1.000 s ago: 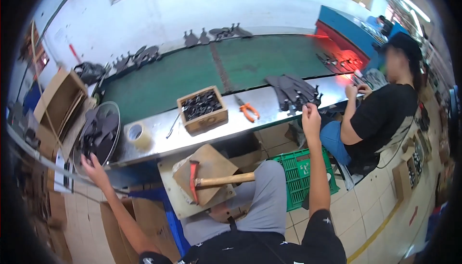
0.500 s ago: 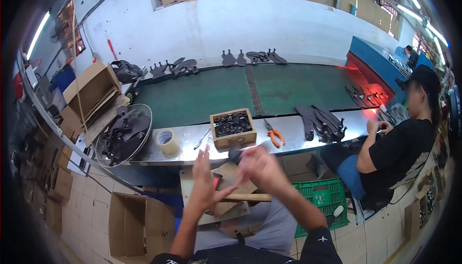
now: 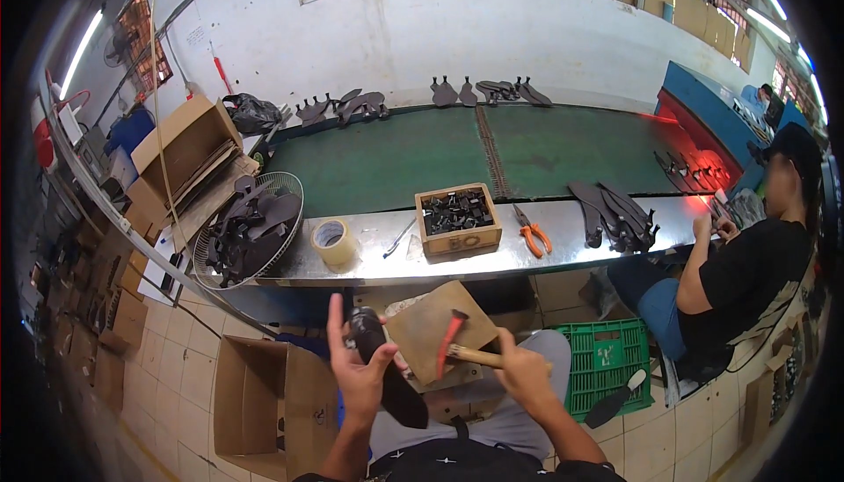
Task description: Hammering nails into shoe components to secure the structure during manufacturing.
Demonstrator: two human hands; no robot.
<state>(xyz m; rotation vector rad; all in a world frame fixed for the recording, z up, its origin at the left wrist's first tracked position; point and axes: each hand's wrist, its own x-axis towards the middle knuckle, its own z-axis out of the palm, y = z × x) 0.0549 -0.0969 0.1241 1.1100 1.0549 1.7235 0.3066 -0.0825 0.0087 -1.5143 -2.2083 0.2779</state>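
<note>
A dark insole (image 3: 403,398) with a black piece at its upper end is held in my left hand (image 3: 359,381), thumb on one side and the index finger stretched up. My right hand (image 3: 526,378) is wrapped round the wooden handle of a hammer (image 3: 451,341) with a red head. The hammer head is over a brown square board (image 3: 426,319) in front of my lap, and the insole is beside the board's left edge. Beyond it on the metal bench edge (image 3: 378,264) stands a wooden box (image 3: 462,243) of small black parts.
Tape (image 3: 334,243), a pen (image 3: 398,240), orange-handled pliers (image 3: 531,234) and stacked insoles (image 3: 611,218) lie along the bench by the green conveyor belt (image 3: 378,161). A wire basket (image 3: 297,192) of insoles, a cardboard box (image 3: 237,403) and a green crate (image 3: 607,355) surround me. A co-worker (image 3: 747,262) sits at right.
Both hands were raised close together, the right one blurred beside a dark object. Now they are apart; the left holds the insole and the right has taken hold of the hammer.
</note>
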